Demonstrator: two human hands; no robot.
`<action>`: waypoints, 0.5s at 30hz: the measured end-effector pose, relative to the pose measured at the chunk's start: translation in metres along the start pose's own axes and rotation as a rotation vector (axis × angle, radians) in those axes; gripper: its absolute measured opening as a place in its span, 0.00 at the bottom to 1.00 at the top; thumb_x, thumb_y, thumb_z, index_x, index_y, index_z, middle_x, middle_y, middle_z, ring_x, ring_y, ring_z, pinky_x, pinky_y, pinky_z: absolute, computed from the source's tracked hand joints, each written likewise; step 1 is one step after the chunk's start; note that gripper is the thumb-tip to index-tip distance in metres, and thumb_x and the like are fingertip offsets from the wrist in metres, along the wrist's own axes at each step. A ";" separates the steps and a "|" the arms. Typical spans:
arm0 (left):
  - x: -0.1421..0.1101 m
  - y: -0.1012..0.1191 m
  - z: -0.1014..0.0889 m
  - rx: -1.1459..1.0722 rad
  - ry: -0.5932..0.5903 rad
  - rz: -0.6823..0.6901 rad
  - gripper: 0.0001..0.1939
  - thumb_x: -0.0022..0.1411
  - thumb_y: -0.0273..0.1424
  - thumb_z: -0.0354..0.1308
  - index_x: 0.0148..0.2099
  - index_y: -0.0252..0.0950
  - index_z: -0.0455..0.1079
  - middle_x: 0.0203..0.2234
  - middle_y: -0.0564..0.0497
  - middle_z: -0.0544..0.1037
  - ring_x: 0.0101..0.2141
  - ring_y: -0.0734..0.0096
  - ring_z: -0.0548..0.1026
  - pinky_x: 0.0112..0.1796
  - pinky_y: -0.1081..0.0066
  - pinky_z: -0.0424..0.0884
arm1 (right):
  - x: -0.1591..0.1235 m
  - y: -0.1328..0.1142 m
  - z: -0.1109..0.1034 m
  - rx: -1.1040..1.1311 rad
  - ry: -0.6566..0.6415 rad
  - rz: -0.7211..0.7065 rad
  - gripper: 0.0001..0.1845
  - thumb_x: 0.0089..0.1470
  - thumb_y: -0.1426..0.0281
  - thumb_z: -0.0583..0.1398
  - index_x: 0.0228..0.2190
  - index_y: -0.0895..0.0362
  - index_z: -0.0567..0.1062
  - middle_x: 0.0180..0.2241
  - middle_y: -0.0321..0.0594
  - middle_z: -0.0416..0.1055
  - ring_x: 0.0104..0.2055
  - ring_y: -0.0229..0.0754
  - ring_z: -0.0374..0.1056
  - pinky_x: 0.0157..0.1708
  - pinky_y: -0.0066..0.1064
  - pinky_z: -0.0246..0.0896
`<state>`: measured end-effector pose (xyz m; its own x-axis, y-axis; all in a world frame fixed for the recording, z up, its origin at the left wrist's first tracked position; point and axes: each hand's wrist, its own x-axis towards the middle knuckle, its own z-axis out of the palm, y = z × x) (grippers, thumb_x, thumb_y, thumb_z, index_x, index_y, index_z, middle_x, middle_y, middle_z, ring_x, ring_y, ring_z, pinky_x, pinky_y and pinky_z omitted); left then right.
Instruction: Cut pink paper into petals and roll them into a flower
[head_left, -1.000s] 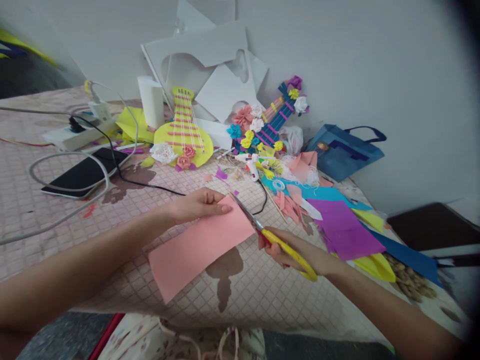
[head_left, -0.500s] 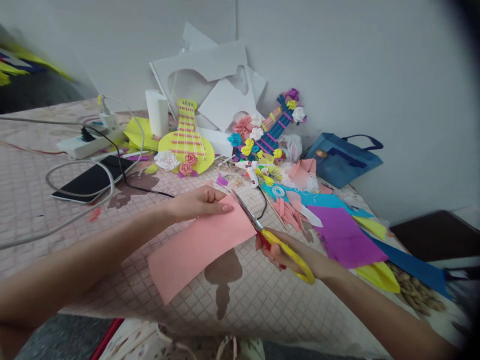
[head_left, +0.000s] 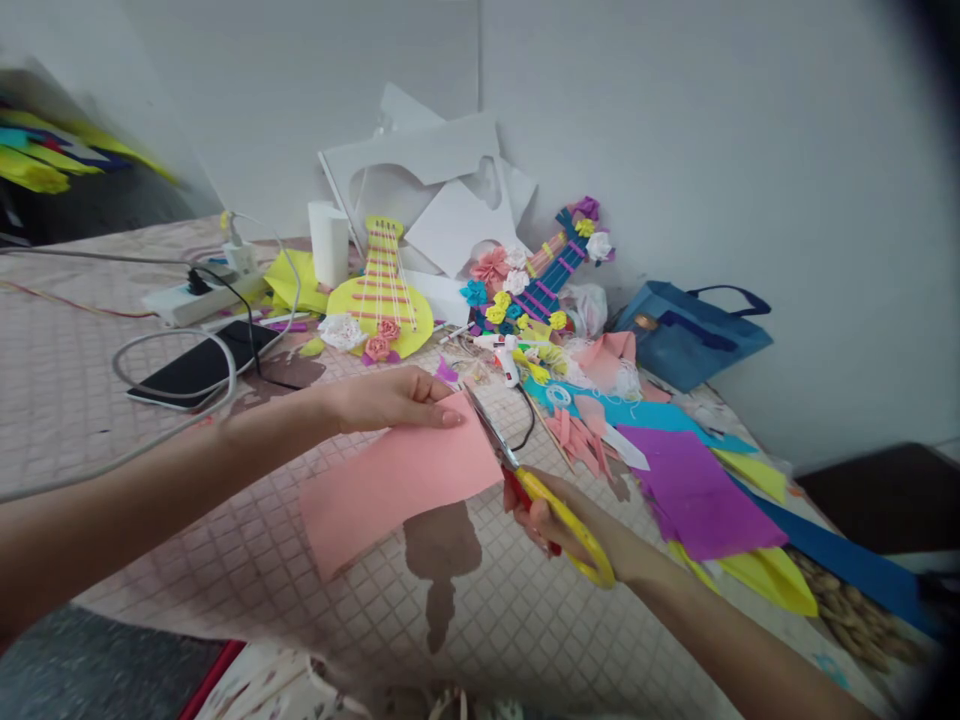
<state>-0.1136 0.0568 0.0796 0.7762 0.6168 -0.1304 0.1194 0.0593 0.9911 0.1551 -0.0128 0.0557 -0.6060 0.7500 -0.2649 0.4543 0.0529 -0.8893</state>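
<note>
My left hand (head_left: 409, 398) pinches the upper edge of a pink paper strip (head_left: 397, 490), thumb on top, near its right end. The strip slants down to the left over the tablecloth. In my right hand (head_left: 551, 515) is a pair of scissors (head_left: 566, 525) with yellow and red handles. Its blades lie along the strip's right edge, pointing up and away, with the tips close to my left fingers. Whether the blades are fully closed, I cannot make out.
Behind stand a yellow paper guitar (head_left: 386, 300) and a blue one (head_left: 551, 285) with paper flowers. A glue gun (head_left: 506, 360) lies among scraps. Purple paper (head_left: 697, 490) and a blue bag (head_left: 690, 335) are right; a power strip (head_left: 199, 300) and black tablet (head_left: 202, 365) left.
The camera view has shifted, so the background sits lower and slightly to the right. The scissors and right hand have moved a little left and lower in view. Both holds are unchanged.
</note>
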 end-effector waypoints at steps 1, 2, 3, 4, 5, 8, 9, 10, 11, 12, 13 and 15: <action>0.000 0.000 0.000 -0.004 -0.002 -0.003 0.14 0.57 0.40 0.58 0.33 0.32 0.72 0.23 0.51 0.76 0.20 0.78 0.71 0.21 0.80 0.65 | 0.000 0.001 0.001 0.009 0.009 0.008 0.34 0.46 0.38 0.48 0.33 0.56 0.64 0.19 0.29 0.53 0.18 0.29 0.48 0.16 0.22 0.50; 0.000 0.000 0.000 -0.006 -0.002 -0.006 0.14 0.57 0.40 0.58 0.34 0.33 0.72 0.23 0.51 0.76 0.20 0.78 0.71 0.21 0.80 0.65 | 0.001 0.001 0.002 0.017 0.021 0.020 0.33 0.46 0.38 0.49 0.33 0.56 0.64 0.19 0.28 0.53 0.18 0.29 0.48 0.15 0.22 0.50; 0.001 0.000 0.000 -0.007 -0.001 -0.010 0.14 0.58 0.40 0.58 0.34 0.33 0.72 0.23 0.51 0.76 0.20 0.79 0.71 0.21 0.80 0.65 | 0.001 0.002 0.003 0.027 0.030 0.031 0.33 0.46 0.38 0.50 0.32 0.56 0.64 0.19 0.28 0.53 0.17 0.29 0.48 0.15 0.22 0.50; 0.001 0.000 0.000 -0.008 -0.001 -0.012 0.13 0.58 0.40 0.58 0.33 0.33 0.72 0.23 0.51 0.76 0.20 0.79 0.71 0.21 0.80 0.65 | 0.001 0.002 0.003 0.035 0.040 0.040 0.33 0.46 0.38 0.50 0.32 0.56 0.64 0.19 0.28 0.53 0.17 0.29 0.48 0.14 0.21 0.50; 0.001 0.000 0.001 -0.009 0.001 -0.013 0.14 0.57 0.40 0.58 0.33 0.33 0.72 0.23 0.51 0.76 0.20 0.79 0.71 0.21 0.80 0.65 | 0.000 0.002 0.004 0.039 0.047 0.046 0.32 0.46 0.38 0.50 0.31 0.56 0.64 0.19 0.28 0.53 0.17 0.28 0.47 0.14 0.21 0.50; 0.002 0.001 0.002 -0.013 -0.001 -0.019 0.14 0.57 0.40 0.58 0.34 0.33 0.72 0.23 0.51 0.76 0.19 0.78 0.71 0.20 0.80 0.64 | -0.001 0.002 0.005 0.024 0.057 0.049 0.33 0.45 0.38 0.49 0.31 0.56 0.64 0.19 0.28 0.53 0.17 0.29 0.48 0.14 0.21 0.51; 0.002 0.001 0.002 -0.013 -0.001 -0.021 0.14 0.57 0.40 0.58 0.34 0.33 0.72 0.23 0.51 0.76 0.19 0.78 0.71 0.20 0.80 0.64 | -0.002 0.001 0.005 0.015 0.062 0.054 0.33 0.45 0.38 0.49 0.31 0.56 0.63 0.19 0.28 0.53 0.17 0.29 0.49 0.14 0.21 0.51; 0.002 0.002 0.002 -0.009 -0.001 -0.023 0.14 0.57 0.40 0.58 0.35 0.33 0.72 0.23 0.51 0.76 0.19 0.78 0.71 0.20 0.80 0.64 | -0.002 -0.001 0.005 0.006 0.066 0.059 0.33 0.45 0.38 0.50 0.31 0.56 0.63 0.19 0.28 0.53 0.17 0.29 0.49 0.14 0.21 0.51; 0.002 0.002 0.003 -0.004 0.000 -0.024 0.14 0.57 0.40 0.58 0.35 0.32 0.72 0.23 0.51 0.76 0.19 0.78 0.71 0.20 0.80 0.64 | -0.003 -0.002 0.005 0.003 0.068 0.067 0.33 0.44 0.38 0.50 0.30 0.56 0.63 0.19 0.28 0.53 0.17 0.29 0.49 0.14 0.22 0.51; 0.002 0.003 0.003 0.003 0.003 -0.024 0.14 0.57 0.40 0.58 0.35 0.32 0.72 0.23 0.51 0.76 0.19 0.78 0.71 0.20 0.79 0.65 | -0.003 -0.004 0.005 0.004 0.072 0.074 0.33 0.44 0.37 0.51 0.29 0.56 0.63 0.18 0.28 0.53 0.17 0.29 0.49 0.14 0.22 0.51; 0.002 0.004 0.004 0.010 0.006 -0.024 0.14 0.57 0.40 0.58 0.35 0.32 0.73 0.22 0.51 0.76 0.19 0.78 0.71 0.21 0.79 0.65 | -0.003 -0.007 0.006 0.008 0.072 0.079 0.33 0.43 0.37 0.51 0.29 0.56 0.63 0.18 0.28 0.53 0.17 0.29 0.49 0.14 0.22 0.51; 0.002 0.005 0.004 0.021 0.011 -0.026 0.14 0.57 0.40 0.58 0.35 0.32 0.73 0.22 0.51 0.76 0.20 0.77 0.71 0.21 0.79 0.65 | -0.004 -0.010 0.007 0.022 0.073 0.086 0.33 0.41 0.37 0.53 0.28 0.56 0.62 0.18 0.27 0.52 0.17 0.28 0.48 0.14 0.22 0.51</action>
<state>-0.1091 0.0547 0.0844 0.7661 0.6236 -0.1553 0.1523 0.0586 0.9866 0.1484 -0.0208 0.0633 -0.5155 0.7976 -0.3133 0.4877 -0.0276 -0.8726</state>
